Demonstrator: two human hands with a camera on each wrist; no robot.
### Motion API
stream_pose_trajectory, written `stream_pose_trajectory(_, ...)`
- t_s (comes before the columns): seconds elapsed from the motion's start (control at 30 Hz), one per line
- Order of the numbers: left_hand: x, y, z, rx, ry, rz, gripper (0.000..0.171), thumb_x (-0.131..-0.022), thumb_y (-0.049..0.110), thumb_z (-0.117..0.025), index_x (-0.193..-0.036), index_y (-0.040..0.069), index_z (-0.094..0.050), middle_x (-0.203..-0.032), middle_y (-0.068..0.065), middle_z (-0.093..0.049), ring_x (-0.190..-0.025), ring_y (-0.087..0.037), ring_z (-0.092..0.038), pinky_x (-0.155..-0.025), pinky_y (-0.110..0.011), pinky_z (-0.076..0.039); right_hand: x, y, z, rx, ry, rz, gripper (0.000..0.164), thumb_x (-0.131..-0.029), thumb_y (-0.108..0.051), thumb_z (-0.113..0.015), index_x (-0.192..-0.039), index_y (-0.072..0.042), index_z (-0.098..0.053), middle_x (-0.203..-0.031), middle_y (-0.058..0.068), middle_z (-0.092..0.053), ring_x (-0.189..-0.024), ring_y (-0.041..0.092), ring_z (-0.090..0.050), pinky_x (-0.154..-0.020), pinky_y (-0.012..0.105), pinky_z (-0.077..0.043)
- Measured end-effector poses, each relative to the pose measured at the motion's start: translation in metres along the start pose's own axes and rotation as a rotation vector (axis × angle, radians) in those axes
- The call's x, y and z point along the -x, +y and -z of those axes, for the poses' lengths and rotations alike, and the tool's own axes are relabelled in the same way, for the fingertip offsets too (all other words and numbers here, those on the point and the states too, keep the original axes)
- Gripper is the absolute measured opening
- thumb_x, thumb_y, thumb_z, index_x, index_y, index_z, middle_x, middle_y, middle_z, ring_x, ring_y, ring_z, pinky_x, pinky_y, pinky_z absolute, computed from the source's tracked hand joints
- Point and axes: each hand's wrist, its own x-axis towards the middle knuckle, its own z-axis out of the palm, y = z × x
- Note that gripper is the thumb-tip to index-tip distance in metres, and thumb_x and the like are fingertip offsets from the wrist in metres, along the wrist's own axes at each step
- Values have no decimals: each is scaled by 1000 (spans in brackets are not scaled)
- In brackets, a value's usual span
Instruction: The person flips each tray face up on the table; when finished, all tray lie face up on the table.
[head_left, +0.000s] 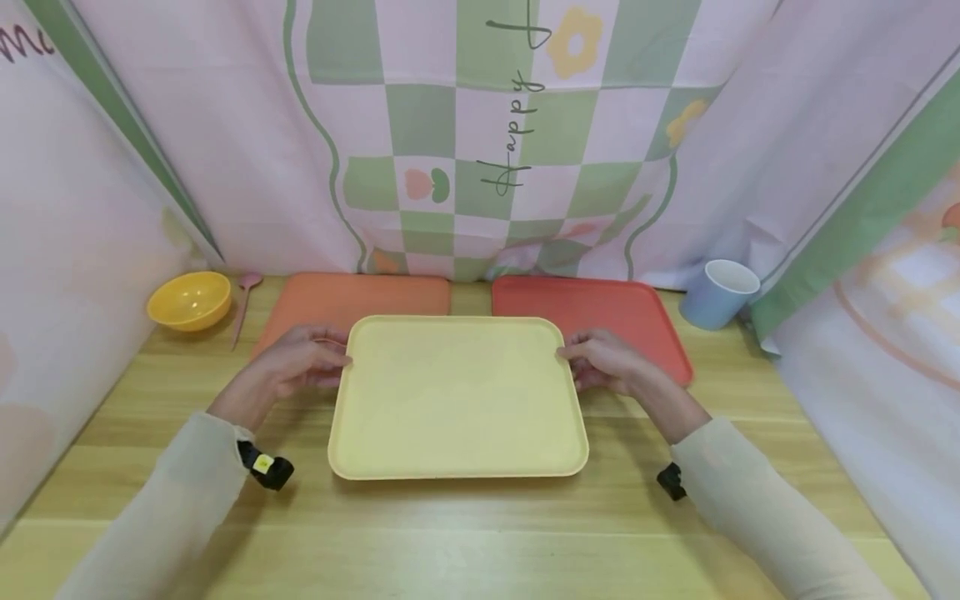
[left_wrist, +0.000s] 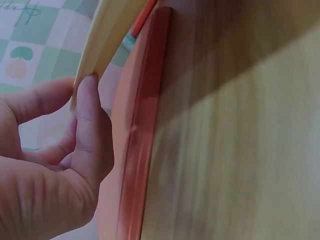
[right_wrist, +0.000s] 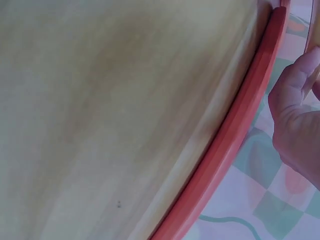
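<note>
A pale yellow tray (head_left: 459, 398) with rounded corners is held up over the table, between both hands. My left hand (head_left: 300, 360) pinches its left edge, thumb on one face and fingers on the other, as the left wrist view shows at the yellow tray's rim (left_wrist: 95, 55). On the opposite edge my right hand (head_left: 606, 360) pinches the tray near its upper right corner. Behind it lie an orange tray (head_left: 360, 296) on the left and a red tray (head_left: 600, 312) on the right, each partly hidden by the yellow tray or a hand.
A yellow bowl (head_left: 190, 302) and a pink spoon (head_left: 243, 308) sit at the back left of the wooden table (head_left: 480, 542). At the back right stands a blue cup (head_left: 716, 296). Printed curtains (head_left: 487, 125) hang behind and along both sides.
</note>
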Motion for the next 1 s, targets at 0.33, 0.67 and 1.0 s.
stream_pose_trajectory(0.33, 2, -13, 4, 0, 3, 39, 31, -93, -5, -65, -121, -4, -51, -93, -5, -68, -80, -14, -68, -71, -30, -60, 3, 9, -4, 52, -13, -13, 12, -101, -6, -58, -92, 0, -52, -72, 6, -60, -61, 13, -62, -57, 26, -57)
stream_pose_trajectory(0.67, 6, -23, 7, 11, -5, 78, 27, -93, -4, -65, -117, -5, -54, -92, -6, -68, -82, -17, -70, -74, -34, -61, 5, 14, -9, 127, -14, 18, 12, -99, -5, -62, -95, 5, -55, -78, 8, -59, -66, 15, -61, -64, 28, -59)
stream_pose_trajectory(1.0, 8, -29, 10, -54, -4, 76, 33, -93, -2, -67, -122, -10, -55, -94, -7, -70, -83, -18, -71, -75, -35, -61, 10, 20, -12, 174, -1, 7, 14, -97, -6, -67, -94, 7, -62, -80, 10, -61, -66, 16, -65, -63, 28, -60)
